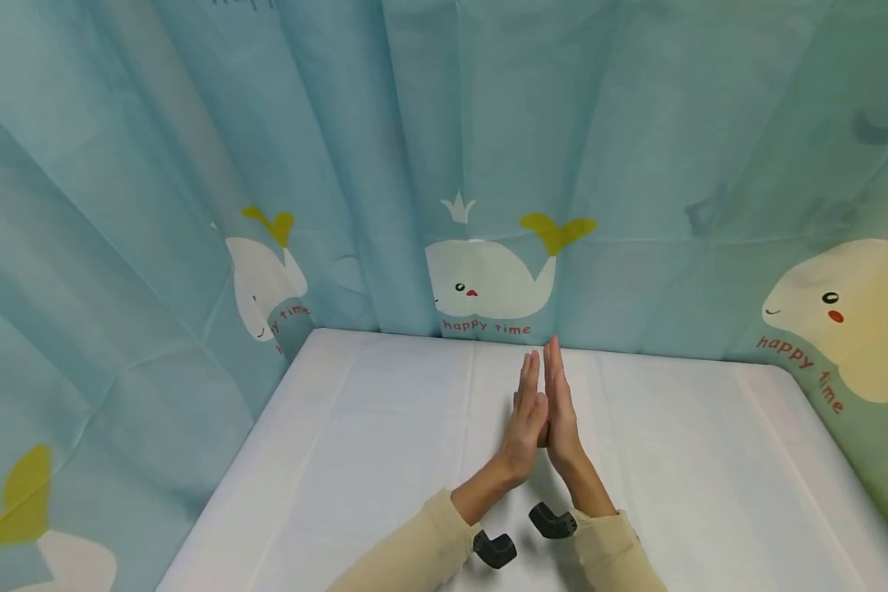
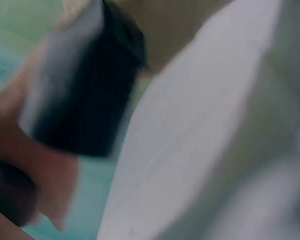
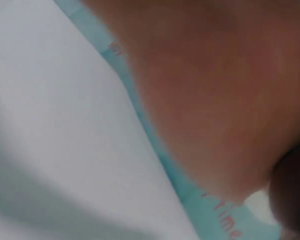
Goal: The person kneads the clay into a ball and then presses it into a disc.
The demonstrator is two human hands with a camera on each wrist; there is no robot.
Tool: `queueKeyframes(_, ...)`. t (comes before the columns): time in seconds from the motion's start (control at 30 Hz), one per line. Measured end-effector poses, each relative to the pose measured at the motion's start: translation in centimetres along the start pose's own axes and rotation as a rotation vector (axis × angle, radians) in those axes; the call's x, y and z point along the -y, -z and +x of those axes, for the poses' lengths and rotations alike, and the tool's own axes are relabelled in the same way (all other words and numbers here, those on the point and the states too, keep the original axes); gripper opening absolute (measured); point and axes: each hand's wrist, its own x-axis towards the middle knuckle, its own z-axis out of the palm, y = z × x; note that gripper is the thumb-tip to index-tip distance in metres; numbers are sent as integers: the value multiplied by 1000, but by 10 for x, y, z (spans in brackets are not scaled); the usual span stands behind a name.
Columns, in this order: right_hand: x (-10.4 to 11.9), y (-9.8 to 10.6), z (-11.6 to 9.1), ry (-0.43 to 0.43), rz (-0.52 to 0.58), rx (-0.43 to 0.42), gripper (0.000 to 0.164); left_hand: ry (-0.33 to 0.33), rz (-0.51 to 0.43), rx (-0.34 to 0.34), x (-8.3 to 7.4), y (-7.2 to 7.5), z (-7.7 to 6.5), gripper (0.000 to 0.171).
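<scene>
In the head view my left hand [image 1: 521,432] and right hand [image 1: 562,423] stand upright over the white table, palm facing palm. Their fingers are straight and point towards the back; the fingertips are slightly apart, and the palms come together lower down. No object shows between them in this view. In the left wrist view the right hand [image 2: 50,167] is blurred behind a black wrist camera [image 2: 85,95]. A hand fills much of the right wrist view. A dark rounded shape [image 3: 292,192] sits at its lower right edge; I cannot tell what it is.
The white table [image 1: 370,427] spreads beneath both hands. A blue-green curtain [image 1: 636,164] with whale prints hangs behind it and along its sides. Black wrist cameras [image 1: 495,549] sit on the inner sides of both beige sleeves [image 1: 422,547], close to each other.
</scene>
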Motion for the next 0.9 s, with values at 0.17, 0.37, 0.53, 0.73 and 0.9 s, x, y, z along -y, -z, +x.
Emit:
queueKeyframes(0.17, -9, -3, -5, -5, 20, 24, 61, -20, -45, -29, -5, 3, 5, 69)
queueKeyframes(0.37, -7, -18, -16, 8, -8, 52, 56, -67, -74, -122, -1, 13, 23, 66)
queueKeyframes(0.53, 8, -24, -19, 33, -95, 22, 55, -57, -48, -135, 10, 13, 22, 65)
queueKeyframes(0.73, 9, -11, -9, -6, -106, -17, 55, -29, -74, -42, 6, 2, 8, 67)
queueKeyframes(0.9, -4, 0, -6, -42, 20, -12, 61, -44, -54, -9, -8, -1, 3, 71)
